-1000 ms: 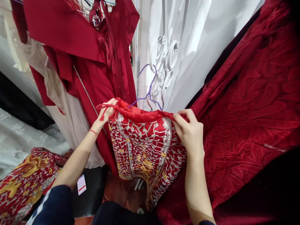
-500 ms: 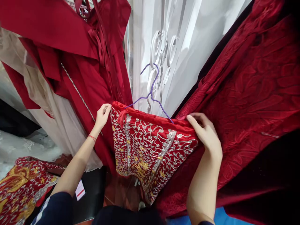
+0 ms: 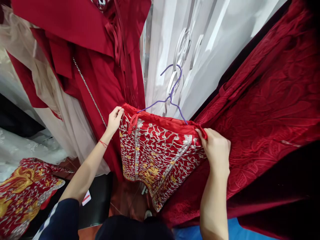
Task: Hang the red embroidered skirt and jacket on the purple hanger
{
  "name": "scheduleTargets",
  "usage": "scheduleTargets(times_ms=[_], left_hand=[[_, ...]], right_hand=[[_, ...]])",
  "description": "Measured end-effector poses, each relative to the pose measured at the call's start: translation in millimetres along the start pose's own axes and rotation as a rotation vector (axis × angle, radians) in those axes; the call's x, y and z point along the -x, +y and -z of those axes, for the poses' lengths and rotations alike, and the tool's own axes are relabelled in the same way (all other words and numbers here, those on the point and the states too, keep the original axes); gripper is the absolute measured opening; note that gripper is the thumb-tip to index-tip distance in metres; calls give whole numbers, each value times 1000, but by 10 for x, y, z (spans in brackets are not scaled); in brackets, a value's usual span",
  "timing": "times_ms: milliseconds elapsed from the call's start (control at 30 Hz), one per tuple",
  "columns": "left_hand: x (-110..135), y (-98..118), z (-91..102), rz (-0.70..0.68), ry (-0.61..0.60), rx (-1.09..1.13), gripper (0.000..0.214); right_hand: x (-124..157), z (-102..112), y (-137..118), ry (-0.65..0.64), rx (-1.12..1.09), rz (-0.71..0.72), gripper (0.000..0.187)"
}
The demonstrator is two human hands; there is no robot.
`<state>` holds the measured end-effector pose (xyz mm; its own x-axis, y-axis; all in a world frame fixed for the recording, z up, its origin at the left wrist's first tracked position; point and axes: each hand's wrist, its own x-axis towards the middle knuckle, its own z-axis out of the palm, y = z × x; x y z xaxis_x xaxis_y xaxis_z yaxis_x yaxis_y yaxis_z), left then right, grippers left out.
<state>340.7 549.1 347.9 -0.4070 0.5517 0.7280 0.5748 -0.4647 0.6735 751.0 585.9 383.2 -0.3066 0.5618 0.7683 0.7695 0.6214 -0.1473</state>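
A red skirt (image 3: 160, 150) with silver and gold embroidery hangs spread between my two hands. Its satin waistband (image 3: 165, 122) runs along the top, with a small red ribbon tie near the left end. My left hand (image 3: 115, 119) pinches the left top corner between thumb and fingers. At the opposite corner my right hand (image 3: 217, 146) is closed on the waistband, which bunches up at the fingertips. A purple wire hanger (image 3: 170, 96) reaches down into the waistband, its hook caught on a white hanging piece (image 3: 180, 46).
Plain dark red garments (image 3: 95, 73) hang on the left, and a patterned red cloth (image 3: 270, 106) on the right. White drapery (image 3: 162, 40) is behind. An embroidered red garment (image 3: 22, 193) lies lower left, beside a black seat (image 3: 97, 193) with a white tag (image 3: 86, 198).
My right hand has turned and closed around the waistband's right corner, pulling it slightly inward. My left hand keeps its pinch. The view has shifted a little.
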Motion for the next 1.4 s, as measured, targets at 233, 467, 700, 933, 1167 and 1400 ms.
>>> scheduleTargets(times_ms=[233,467,700,933,1167,1400], left_hand=[[-37,96,29,53,-20,84,41],[-109,90,-71,226,-24,216,42],[88,104,-17,71,-144,-26,35],[419,216,281,-78,-125,-336,43],[1027,-269,1148,284,-564,-558,42],[2460,-924,2914,1060,-777,-658,26]], right_hand=[[-60,-167,-127,212,140,65,40],[-90,-243,169,357,-68,-219,50],[-121,-257,-63,556,-82,-171,22],[-159,-562,-626,861,-245,88,21],[148,-1188,-1804,161,-539,358,13],[915,-2503,-3944,-1191,-345,600,8]])
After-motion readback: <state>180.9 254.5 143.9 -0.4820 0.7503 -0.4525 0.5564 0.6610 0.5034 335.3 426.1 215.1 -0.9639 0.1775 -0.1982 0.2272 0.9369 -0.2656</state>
